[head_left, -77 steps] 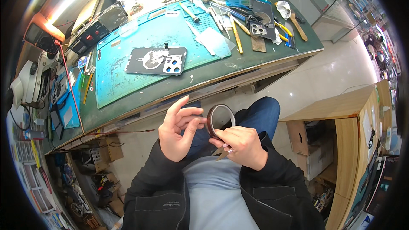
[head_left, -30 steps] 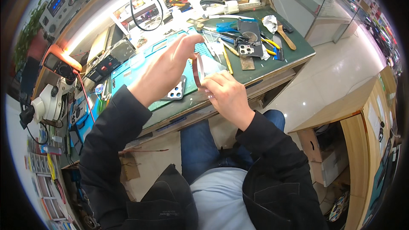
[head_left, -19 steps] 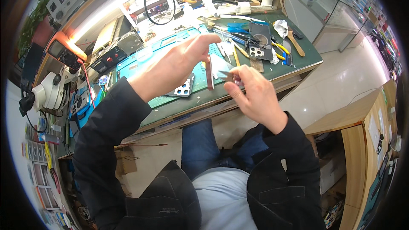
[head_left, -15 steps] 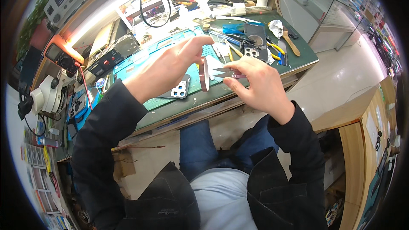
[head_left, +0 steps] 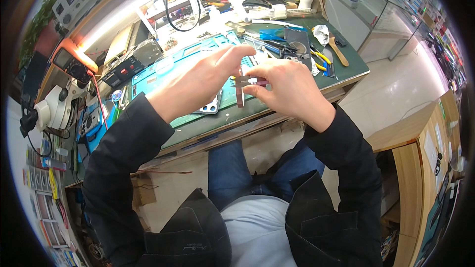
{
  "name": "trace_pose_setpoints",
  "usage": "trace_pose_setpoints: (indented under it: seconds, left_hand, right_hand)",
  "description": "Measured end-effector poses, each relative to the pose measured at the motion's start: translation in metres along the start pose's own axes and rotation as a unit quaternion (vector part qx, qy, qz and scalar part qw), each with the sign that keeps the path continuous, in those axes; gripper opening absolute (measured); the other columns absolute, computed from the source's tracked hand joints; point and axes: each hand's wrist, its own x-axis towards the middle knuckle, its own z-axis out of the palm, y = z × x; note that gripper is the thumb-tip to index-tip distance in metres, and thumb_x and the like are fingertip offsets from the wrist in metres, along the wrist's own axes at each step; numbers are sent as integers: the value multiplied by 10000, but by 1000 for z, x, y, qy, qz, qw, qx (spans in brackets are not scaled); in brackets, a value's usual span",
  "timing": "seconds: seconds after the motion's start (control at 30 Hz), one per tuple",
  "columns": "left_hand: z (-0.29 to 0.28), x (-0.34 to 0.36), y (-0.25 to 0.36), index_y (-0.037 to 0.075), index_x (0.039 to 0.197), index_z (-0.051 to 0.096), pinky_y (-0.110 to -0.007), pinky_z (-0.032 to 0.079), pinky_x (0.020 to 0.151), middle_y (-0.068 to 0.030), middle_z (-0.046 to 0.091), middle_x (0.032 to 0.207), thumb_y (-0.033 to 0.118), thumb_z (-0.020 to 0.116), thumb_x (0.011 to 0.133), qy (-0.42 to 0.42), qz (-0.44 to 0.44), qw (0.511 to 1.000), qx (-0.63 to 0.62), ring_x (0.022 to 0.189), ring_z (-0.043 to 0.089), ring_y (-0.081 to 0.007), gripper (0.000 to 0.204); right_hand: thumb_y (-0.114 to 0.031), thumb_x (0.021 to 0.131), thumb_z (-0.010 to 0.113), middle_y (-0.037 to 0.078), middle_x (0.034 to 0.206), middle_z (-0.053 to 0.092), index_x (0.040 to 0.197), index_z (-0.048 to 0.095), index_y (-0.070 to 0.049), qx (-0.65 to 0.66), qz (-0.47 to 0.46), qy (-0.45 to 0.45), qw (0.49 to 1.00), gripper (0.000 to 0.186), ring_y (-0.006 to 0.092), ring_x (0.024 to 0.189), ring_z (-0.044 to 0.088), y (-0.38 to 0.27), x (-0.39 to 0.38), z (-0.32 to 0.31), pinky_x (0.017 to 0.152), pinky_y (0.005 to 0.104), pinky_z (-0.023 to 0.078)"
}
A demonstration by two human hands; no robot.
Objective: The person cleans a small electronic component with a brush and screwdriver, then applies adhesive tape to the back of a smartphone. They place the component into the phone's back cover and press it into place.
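My left hand [head_left: 205, 76] is above the near edge of the bench, its fingers closed on a thin brown-red roll that looks like tape [head_left: 240, 98], held upright and edge-on. From the right, my right hand [head_left: 292, 85] pinches a slim two-pronged tool that looks like tweezers [head_left: 263, 83] between thumb and forefinger. Its prongs reach the roll's edge, and my fingers partly hide them. Under my left wrist lies a phone back cover [head_left: 213, 106] with round camera holes, mostly covered by the hand.
A blue-green work mat [head_left: 148, 75] lies under my hands on the green bench. Pliers, a wooden-handled brush [head_left: 340, 52] and a dark phone part [head_left: 298, 44] are at the right. An orange multimeter [head_left: 74, 62] and a microscope [head_left: 54, 109] stand left. A black cable loop [head_left: 184, 28] hangs above.
My right hand has moved left, bringing the tweezers from beside the roll to its edge. The roll has turned slightly more upright. My left hand has shifted slightly right.
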Motion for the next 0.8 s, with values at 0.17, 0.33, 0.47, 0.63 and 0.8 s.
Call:
trace_pose_setpoints:
  seconds: [0.17,0.33,0.47,0.63,0.8]
  left_hand:
    - [-2,3,-1,77,1429,505,-386,553,849,-134,641,1041,-22,615,996,0,-14,1000,-22,955,701,-311,458]
    - [-11,0,-7,58,1466,466,-339,579,883,-95,609,1069,-29,556,1040,2,-121,984,-127,1029,742,-234,444]
    - [-21,-9,-19,35,1475,438,-304,603,940,-88,579,1104,-14,511,1077,35,-164,961,-221,1100,739,-215,408]
    - [-29,-37,-36,7,1466,410,-321,621,957,-93,576,1090,7,513,1090,87,-212,925,-302,1094,739,-226,389]
    - [-13,-64,-50,15,1477,390,-334,610,985,-86,543,1104,8,500,1098,110,-216,885,-398,1118,727,-221,395]
  right_hand:
    - [-380,906,767,112,818,768,1100,815,-138,5,10,-10,1000,314,320,768,739,3,4,3,708,423,569]
    - [-392,932,768,90,801,737,1016,808,-82,55,22,30,998,323,269,659,691,4,5,15,697,393,546]
    - [-347,978,746,20,769,661,951,757,-22,271,141,-70,950,327,118,669,594,9,13,30,670,323,507]
    - [-395,891,717,136,830,765,943,798,-46,123,98,20,987,362,319,752,732,19,41,44,696,418,574]
    - [-318,883,714,159,1048,740,1086,732,-66,-199,87,29,976,324,356,980,724,79,74,46,822,465,589]
